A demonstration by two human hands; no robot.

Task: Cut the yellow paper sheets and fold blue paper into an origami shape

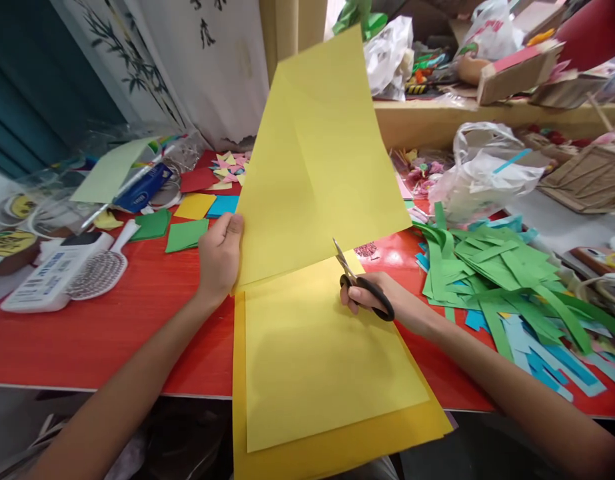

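Observation:
My left hand (222, 257) grips the left edge of a yellow paper sheet (322, 153), thumb on the near face. The sheet stands raised and tilted, with faint creases across it. In my right hand (370, 297) is a pair of scissors (362, 287) with black handles, the blades pointing up at the sheet's lower edge. Whether the blades bite into the paper I cannot tell. Below them lies a pale yellow sheet (332, 360) on top of a darker yellow sheet (387, 443), which juts past the table's front edge.
On the red table (112, 340), green paper strips (507, 273) pile up at right beside a plastic bag (497, 173). Green squares (187, 235), a hairbrush (100, 270) and a white box (57, 270) lie at left. Cluttered shelving (427, 123) stands behind.

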